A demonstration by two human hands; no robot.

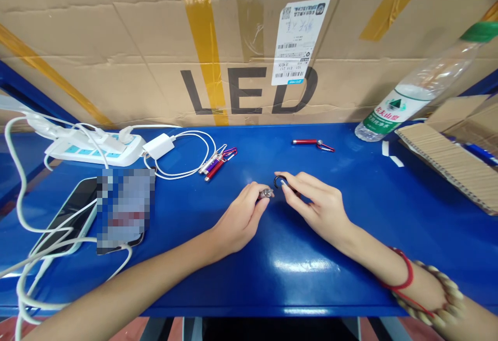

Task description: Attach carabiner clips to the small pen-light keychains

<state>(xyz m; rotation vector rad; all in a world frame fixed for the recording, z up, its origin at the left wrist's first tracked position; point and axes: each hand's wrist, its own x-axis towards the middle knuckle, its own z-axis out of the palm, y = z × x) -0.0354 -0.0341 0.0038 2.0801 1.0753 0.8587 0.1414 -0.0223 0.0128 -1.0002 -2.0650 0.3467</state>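
My left hand is closed around a small grey metal penlight, with only its end showing past the thumb and forefinger. Just to the right, my right hand pinches a black carabiner clip between thumb and fingers; its curved end sticks out to the left. A small gap separates the clip from the penlight's end. Behind my left hand lie a few more penlights in silver, purple and red, with carabiners attached. A red penlight with a red carabiner lies farther back, beyond my right hand.
On the left are a white power strip with cables, a charging adapter and two phones, one being a dark phone. A large cardboard box walls the back. A plastic bottle and an open carton stand at right.
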